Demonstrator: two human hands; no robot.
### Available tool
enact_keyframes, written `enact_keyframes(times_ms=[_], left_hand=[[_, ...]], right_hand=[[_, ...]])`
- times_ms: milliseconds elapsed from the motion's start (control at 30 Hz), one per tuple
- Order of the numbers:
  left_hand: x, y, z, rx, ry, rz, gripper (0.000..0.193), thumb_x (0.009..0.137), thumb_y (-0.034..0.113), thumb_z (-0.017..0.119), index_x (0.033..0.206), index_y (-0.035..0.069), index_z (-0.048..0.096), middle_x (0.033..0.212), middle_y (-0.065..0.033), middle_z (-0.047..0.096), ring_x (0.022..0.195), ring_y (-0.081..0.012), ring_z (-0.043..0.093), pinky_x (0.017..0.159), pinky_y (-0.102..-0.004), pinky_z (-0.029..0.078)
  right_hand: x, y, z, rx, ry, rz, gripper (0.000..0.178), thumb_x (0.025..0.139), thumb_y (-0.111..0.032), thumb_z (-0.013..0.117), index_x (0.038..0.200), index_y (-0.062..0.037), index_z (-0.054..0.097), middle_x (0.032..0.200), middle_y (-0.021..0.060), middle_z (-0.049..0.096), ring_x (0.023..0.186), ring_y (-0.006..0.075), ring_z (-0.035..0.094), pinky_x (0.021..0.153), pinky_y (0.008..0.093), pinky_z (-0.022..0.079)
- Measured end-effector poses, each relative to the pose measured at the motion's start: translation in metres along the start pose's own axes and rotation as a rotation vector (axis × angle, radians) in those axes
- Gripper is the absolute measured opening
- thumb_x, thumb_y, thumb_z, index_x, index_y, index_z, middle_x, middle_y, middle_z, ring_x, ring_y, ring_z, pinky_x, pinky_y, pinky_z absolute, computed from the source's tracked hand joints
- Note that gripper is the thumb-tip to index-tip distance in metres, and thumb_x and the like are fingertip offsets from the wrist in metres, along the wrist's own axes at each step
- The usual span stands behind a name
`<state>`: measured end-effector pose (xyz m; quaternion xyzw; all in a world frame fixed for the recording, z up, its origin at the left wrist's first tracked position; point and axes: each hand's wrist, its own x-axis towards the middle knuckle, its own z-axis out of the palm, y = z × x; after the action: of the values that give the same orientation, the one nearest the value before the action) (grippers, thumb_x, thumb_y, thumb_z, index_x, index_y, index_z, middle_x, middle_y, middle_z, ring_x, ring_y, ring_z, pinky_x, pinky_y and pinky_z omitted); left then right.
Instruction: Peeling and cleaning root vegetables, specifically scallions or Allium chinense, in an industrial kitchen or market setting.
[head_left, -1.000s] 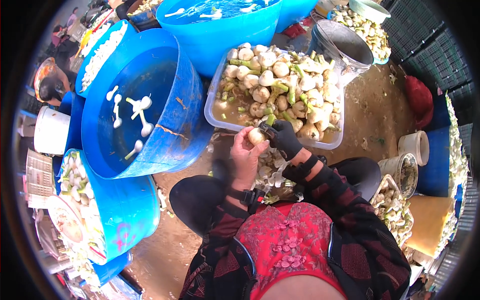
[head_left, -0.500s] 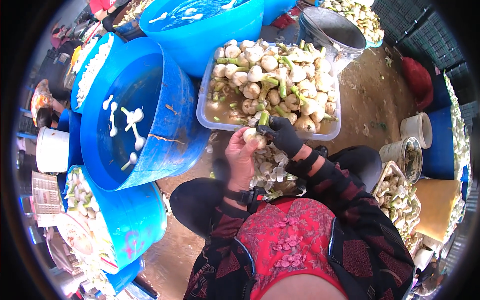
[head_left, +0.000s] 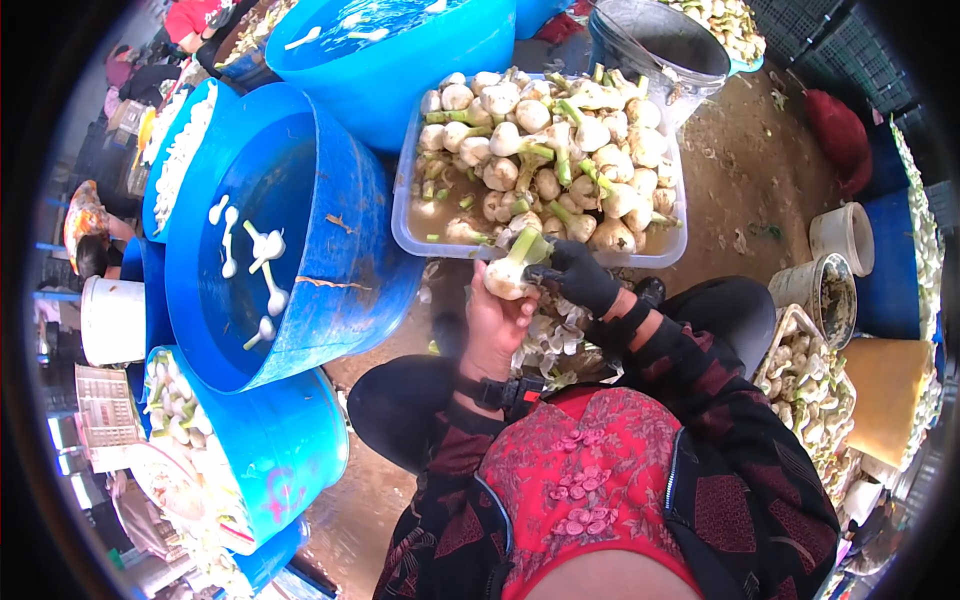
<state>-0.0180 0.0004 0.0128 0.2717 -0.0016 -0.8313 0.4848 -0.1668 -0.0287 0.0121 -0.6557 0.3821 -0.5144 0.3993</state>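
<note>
A white garlic bulb [head_left: 507,279] with a short green stem rests in my bare left hand [head_left: 495,327], stem pointing up and away from me. My right hand [head_left: 582,278], in a black glove, is closed at the bulb's right side, its fingertips pinching the outer skin; the exact grip is partly hidden. Just beyond both hands stands a clear plastic tub [head_left: 655,261], heaped with garlic bulbs [head_left: 535,118] on cut green stems, some lying in brownish water. Below my hands, between my knees, is a pile of papery garlic peels [head_left: 548,345].
To the left stands a large blue tub [head_left: 350,230] of water with several peeled bulbs floating. Another blue tub [head_left: 440,70] is behind it. A metal bucket [head_left: 690,80] sits at the far right. Buckets [head_left: 812,300] and a garlic-filled basket [head_left: 800,375] line my right side.
The bulb has turned in my left hand so its stem and whole side show. My left fingers have moved underneath it, while my right hand stays at its side.
</note>
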Motion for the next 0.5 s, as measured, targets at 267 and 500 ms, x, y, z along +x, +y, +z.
enact_keyframes(times_ms=[267,500], left_hand=[[-0.011,-0.017,0.012,0.968,0.212,0.676,0.061,0.082,0.058,0.044,0.105,0.002,0.044,0.067,-0.0089,0.055,0.046,-0.0145,0.05,0.037,-0.0217,0.039],[-0.002,0.002,-0.003,0.147,-0.007,-0.029,0.058,0.081,0.06,0.044,0.096,0.004,0.052,0.058,-0.0069,0.052,0.04,-0.0132,0.045,0.03,-0.0221,0.032]], right_hand=[[-0.014,0.006,0.014,0.069,0.023,0.359,0.011,0.075,-0.001,0.06,0.085,0.002,0.065,0.07,0.0044,0.065,0.063,0.0051,0.053,0.055,0.0248,0.044],[-0.01,0.001,0.01,0.172,0.107,0.501,0.014,0.076,-0.003,0.062,0.089,0.0025,0.065,0.075,0.0049,0.066,0.066,0.0057,0.055,0.061,0.0238,0.046]])
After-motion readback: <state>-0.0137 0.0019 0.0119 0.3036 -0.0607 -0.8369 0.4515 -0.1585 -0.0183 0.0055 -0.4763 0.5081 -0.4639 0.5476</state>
